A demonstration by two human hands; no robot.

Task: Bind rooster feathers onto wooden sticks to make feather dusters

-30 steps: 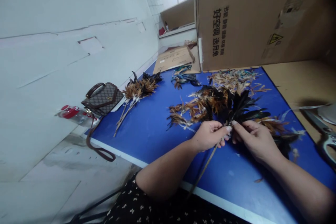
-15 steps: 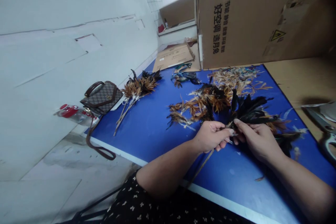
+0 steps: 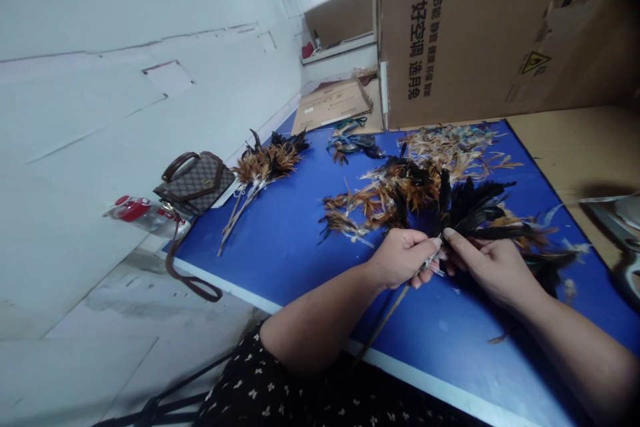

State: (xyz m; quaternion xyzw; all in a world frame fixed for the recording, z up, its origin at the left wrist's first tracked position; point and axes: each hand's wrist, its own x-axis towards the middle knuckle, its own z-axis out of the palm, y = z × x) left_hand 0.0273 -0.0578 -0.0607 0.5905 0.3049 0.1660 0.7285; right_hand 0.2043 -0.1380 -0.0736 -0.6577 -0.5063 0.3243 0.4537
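Note:
My left hand (image 3: 406, 257) is closed around a thin stick (image 3: 385, 321) whose lower end slants down past the table's front edge. Black feathers (image 3: 473, 208) fan out at the top of the stick, just above my fingers. My right hand (image 3: 493, 265) pinches the base of these feathers, its thumb close to my left thumb. Pale quill ends poke out between the two hands. Behind them lie loose brown and black feathers (image 3: 383, 200), and more dark feathers (image 3: 550, 268) rest beside my right wrist.
Finished-looking feather bundles on sticks (image 3: 267, 163) lie at the left of the blue table (image 3: 300, 240), near a handbag (image 3: 197, 181) and a plastic bottle (image 3: 145, 215). Pale feathers (image 3: 450, 147) lie at the back before a large cardboard box (image 3: 485, 33). Scissors (image 3: 613, 240) are at the right.
My left thumb has moved slightly up toward the feather base, and the hands are closer together. The camera view has shifted a little.

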